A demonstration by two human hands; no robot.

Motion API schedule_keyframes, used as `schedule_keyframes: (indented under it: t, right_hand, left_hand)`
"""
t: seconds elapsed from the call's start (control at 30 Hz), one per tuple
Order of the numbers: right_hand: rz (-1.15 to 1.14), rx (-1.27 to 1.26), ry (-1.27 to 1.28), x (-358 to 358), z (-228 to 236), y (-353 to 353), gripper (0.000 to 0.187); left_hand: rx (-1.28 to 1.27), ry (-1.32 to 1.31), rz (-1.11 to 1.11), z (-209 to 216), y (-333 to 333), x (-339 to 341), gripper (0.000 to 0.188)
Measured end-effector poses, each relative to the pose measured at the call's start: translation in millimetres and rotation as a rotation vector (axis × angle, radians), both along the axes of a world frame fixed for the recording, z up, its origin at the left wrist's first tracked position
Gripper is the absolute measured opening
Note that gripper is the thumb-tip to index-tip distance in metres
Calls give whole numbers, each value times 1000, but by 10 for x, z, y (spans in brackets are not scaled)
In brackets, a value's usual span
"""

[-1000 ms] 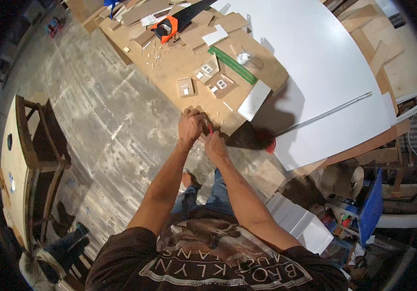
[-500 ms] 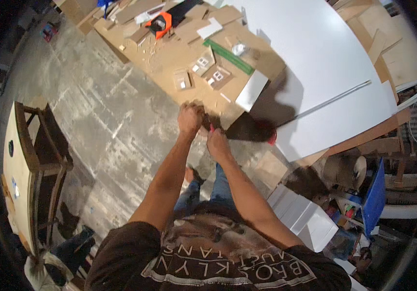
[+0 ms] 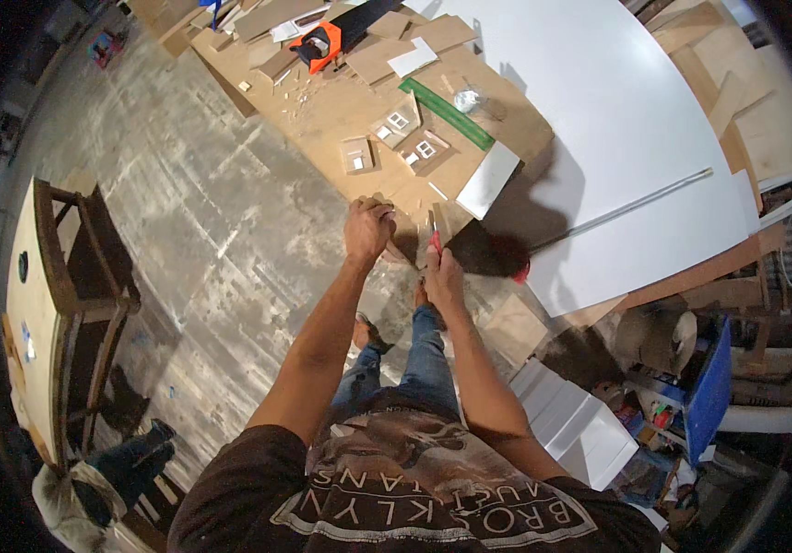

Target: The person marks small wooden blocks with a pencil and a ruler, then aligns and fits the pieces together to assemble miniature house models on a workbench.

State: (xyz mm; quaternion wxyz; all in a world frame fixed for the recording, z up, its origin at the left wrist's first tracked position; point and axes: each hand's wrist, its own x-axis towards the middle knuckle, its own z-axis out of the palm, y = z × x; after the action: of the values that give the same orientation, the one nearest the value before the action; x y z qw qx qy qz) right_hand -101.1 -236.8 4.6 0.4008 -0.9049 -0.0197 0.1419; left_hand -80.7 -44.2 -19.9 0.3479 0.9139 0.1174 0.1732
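My right hand is closed round a slim red-handled knife, its thin grey blade pointing away from me over the near corner of the brown board. To its left, my left hand has its fingers curled together at the board's edge. Something small and pale shows at its fingertips, too small to name. Beyond my hands lie small cardboard house walls: one with a white door, one with a white window, and another behind them.
A green strip, a crumpled clear piece and a white rectangle lie on the board. An orange-handled saw rests among scraps farther back. Right is a large white panel bearing a metal rod; left, a wooden cabinet.
My hands have moved apart. The right hand with the knife has shifted right, and the blade now shows clear of the left hand. The whole view has shifted slightly.
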Motion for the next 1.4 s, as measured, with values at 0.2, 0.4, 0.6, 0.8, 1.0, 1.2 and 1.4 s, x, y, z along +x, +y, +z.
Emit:
schedule_keyframes:
  t: [0.2, 0.4, 0.6, 0.8, 1.0, 1.2, 1.4]
  right_hand:
    - [-48, 129, -89, 592, 19, -229, 34]
    - [143, 93, -291, 814, 56, -328, 36]
    - [226, -170, -171, 895, 228, -143, 51]
    - [401, -445, -157, 1149, 251, 328, 66]
    - [257, -441, -159, 1302, 140, 317, 65]
    - [422, -488, -150, 1236, 210, 636, 66]
    - [301, -444, -179, 1378, 119, 564, 63]
  left_hand:
    - [60, 19, 58, 64, -159, 2, 16]
    - [24, 165, 205, 215, -443, -69, 17]
    - [-70, 166, 364, 110, -523, -103, 17]
    - [-95, 69, 511, 135, -715, -78, 14]
    - [-224, 48, 665, 156, -814, -25, 18]
    - [-222, 146, 659, 116, -822, -29, 13]
    - [-219, 183, 678, 121, -806, 4, 11]
